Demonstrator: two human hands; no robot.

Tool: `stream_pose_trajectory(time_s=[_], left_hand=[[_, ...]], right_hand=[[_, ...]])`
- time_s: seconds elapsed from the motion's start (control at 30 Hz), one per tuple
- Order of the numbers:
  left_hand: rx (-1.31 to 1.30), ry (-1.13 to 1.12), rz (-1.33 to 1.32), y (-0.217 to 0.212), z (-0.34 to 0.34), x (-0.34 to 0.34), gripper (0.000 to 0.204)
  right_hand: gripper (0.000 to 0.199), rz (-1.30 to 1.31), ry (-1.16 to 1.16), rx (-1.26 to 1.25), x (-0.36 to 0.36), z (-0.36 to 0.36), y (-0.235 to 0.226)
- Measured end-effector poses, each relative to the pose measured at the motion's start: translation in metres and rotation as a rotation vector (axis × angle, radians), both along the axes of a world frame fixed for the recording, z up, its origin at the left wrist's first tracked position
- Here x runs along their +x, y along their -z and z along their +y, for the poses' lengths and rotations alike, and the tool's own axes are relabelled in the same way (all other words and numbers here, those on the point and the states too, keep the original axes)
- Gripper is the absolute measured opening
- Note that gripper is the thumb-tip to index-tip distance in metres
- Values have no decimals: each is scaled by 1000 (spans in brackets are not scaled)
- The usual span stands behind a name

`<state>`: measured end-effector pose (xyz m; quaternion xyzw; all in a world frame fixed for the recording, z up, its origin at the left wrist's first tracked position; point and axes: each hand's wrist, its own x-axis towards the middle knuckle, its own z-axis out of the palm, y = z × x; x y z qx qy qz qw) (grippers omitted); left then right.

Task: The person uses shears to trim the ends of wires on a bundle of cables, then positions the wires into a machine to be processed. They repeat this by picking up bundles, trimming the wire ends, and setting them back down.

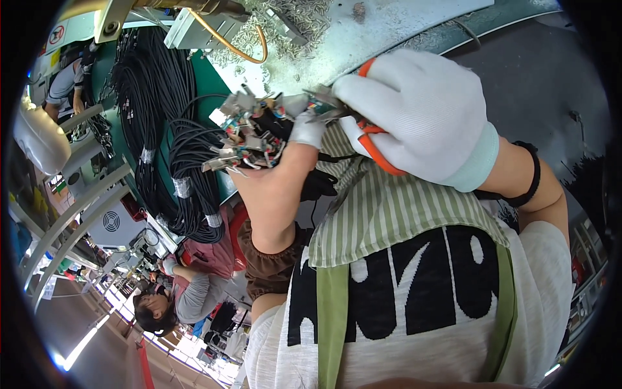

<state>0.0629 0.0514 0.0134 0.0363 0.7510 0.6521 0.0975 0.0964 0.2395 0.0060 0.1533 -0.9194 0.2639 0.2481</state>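
Head view. Right hand (421,120), in a white glove, is closed around an orange-handled hand tool (377,155); how far its jaws are apart cannot be told. Left hand (293,150), fingertips covered in white, grips a bunch of cable ends (253,133) with metal connectors.

Key relation: the tool runs leftward from the right palm, and its metal head meets or overlaps a small connector (315,104) at the left fingertips; contact not certain. The connector's long axis seems roughly in line with the tool. Left hand is nearer it; right hand is a tool's length off.

In the way, judged: the other connectors, crowded just left of the tool head and pointing several ways.

Further out: both hands are just off the near edge of a white work surface (363,42). Metal clippings (311,16) are strewn toward its far side. A curved orange tube (261,45) and a grey metal box (201,31) sit near its seam with a green surface (206,72). Tied black cables (155,84) lie along the green, reaching its edge beside the left forearm. Striped apron (402,211) below the tool.
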Motion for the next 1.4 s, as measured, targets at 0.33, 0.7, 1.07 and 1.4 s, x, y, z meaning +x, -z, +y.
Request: stream_pose_trajectory(time_s=[0.33, 0.7, 1.07, 1.4], left_hand=[[-62, 24, 386, 8, 14, 3, 28], [42, -20, 265, 11, 8, 5, 31], [-39, 9, -32, 6, 11, 1, 27], [230, 38, -319, 4, 0, -14, 19]], right_hand=[[10, -305, -110, -414, 7, -4, 3], [10, -471, -216, -517, 2, -3, 2], [16, -121, 38, -225, 1, -13, 17], [17, -549, -325, -602, -4, 0, 18]])
